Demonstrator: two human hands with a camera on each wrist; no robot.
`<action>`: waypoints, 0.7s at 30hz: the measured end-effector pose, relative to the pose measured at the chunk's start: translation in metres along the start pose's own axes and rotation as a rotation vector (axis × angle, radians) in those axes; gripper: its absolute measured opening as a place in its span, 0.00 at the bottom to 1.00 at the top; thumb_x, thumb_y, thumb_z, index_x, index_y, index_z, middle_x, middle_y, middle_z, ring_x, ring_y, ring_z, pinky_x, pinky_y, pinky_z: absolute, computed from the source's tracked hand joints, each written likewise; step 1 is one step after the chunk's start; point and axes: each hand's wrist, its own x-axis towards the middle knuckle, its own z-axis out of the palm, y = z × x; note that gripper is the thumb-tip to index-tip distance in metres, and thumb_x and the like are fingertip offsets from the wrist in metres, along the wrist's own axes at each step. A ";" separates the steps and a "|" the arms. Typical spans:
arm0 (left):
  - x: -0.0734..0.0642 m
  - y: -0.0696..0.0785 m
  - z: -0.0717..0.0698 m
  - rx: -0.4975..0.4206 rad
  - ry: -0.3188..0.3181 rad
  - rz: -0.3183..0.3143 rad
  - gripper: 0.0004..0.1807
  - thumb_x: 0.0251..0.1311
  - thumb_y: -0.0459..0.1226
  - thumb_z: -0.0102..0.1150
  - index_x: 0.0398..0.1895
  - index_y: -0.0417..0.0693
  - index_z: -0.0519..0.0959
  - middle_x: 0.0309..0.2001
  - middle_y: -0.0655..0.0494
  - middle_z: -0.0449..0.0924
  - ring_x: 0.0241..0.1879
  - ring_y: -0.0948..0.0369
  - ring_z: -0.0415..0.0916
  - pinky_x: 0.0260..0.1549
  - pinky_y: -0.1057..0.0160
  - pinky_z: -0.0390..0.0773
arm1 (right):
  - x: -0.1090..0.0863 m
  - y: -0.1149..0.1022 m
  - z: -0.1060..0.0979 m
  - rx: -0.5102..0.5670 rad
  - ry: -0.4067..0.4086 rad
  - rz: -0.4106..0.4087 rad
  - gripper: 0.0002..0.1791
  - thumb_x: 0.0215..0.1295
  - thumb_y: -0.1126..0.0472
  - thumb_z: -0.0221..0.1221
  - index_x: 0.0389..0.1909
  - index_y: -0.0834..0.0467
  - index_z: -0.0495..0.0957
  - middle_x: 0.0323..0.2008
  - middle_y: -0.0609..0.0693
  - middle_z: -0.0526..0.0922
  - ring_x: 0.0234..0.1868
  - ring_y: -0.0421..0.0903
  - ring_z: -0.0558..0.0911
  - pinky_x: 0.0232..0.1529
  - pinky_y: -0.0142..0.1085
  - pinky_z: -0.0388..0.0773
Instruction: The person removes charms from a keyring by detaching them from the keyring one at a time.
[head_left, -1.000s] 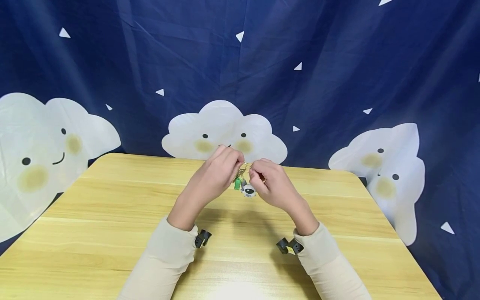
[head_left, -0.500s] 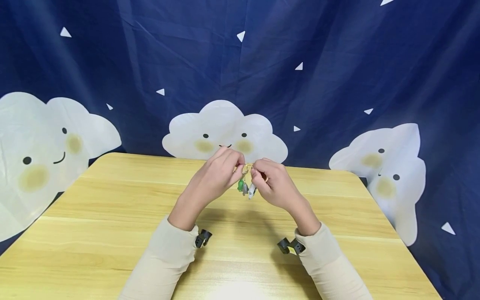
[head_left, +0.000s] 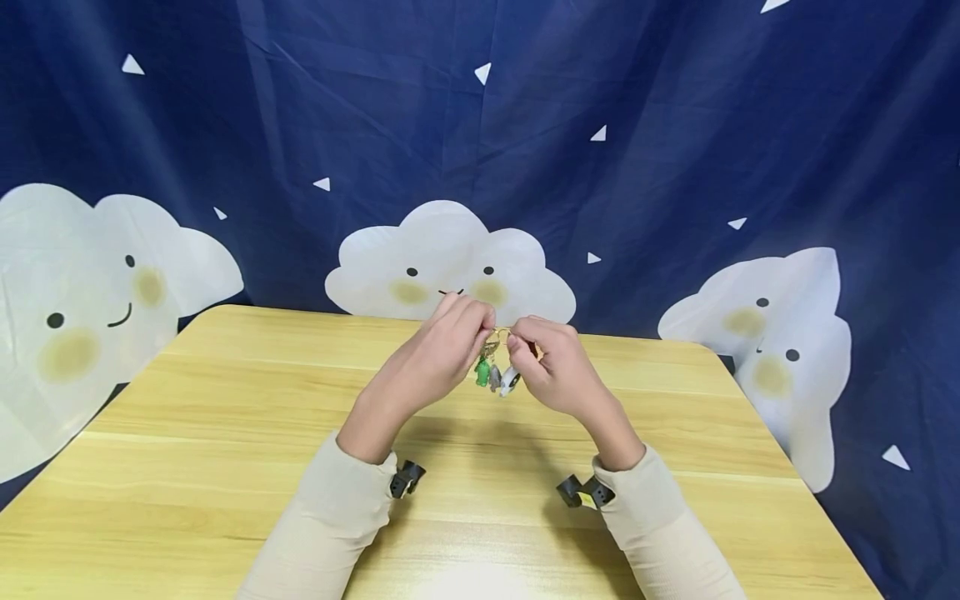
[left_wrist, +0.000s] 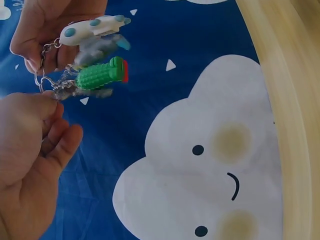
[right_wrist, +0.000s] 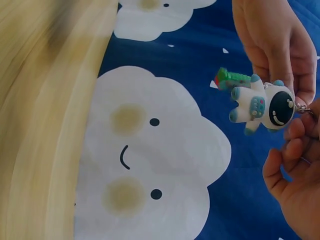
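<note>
Above the far half of the table, a metal key ring (head_left: 502, 332) spans between both hands. My left hand (head_left: 435, 350) pinches its left side between thumb and fingers. The right hand (head_left: 555, 362) pinches the other side, where the astronaut's chain joins. Several charms dangle below: a green bumpy figure (left_wrist: 102, 74) with a red end, a grey-blue figure (left_wrist: 100, 49) that is blurred, and a white astronaut (right_wrist: 260, 105) with a dark visor and blue details. In the head view the astronaut hangs edge-on beside the right fingers. The fingertips partly hide the ring.
A light wooden table (head_left: 225, 467) with rounded far corners lies under the hands. Behind it hangs a dark blue curtain (head_left: 420, 108) with white clouds and triangles. Small black wrist cameras (head_left: 407, 479) sit at the cream cuffs.
The charms have swung and turned, the astronaut going from facing the head camera to nearly edge-on. Both hands have shifted slightly right, and more of the ring shows between them.
</note>
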 end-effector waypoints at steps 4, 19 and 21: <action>0.000 0.002 0.000 -0.035 -0.013 -0.003 0.05 0.73 0.26 0.51 0.38 0.42 0.68 0.34 0.52 0.66 0.38 0.54 0.62 0.44 0.58 0.66 | 0.000 0.001 -0.001 0.039 0.011 0.019 0.17 0.68 0.68 0.49 0.18 0.53 0.65 0.17 0.44 0.63 0.19 0.37 0.59 0.20 0.32 0.57; 0.004 0.008 -0.002 -0.052 0.087 0.094 0.14 0.62 0.15 0.54 0.38 0.41 0.70 0.36 0.51 0.71 0.38 0.53 0.66 0.43 0.59 0.69 | 0.000 -0.005 -0.007 0.264 -0.010 0.198 0.19 0.67 0.70 0.48 0.15 0.54 0.66 0.14 0.43 0.65 0.16 0.40 0.61 0.18 0.32 0.57; 0.004 0.010 -0.002 -0.052 0.098 0.106 0.13 0.63 0.17 0.55 0.38 0.41 0.70 0.36 0.51 0.72 0.39 0.53 0.66 0.42 0.60 0.70 | 0.000 -0.006 -0.008 0.310 -0.014 0.240 0.19 0.67 0.71 0.48 0.15 0.55 0.68 0.14 0.44 0.66 0.16 0.41 0.63 0.17 0.32 0.58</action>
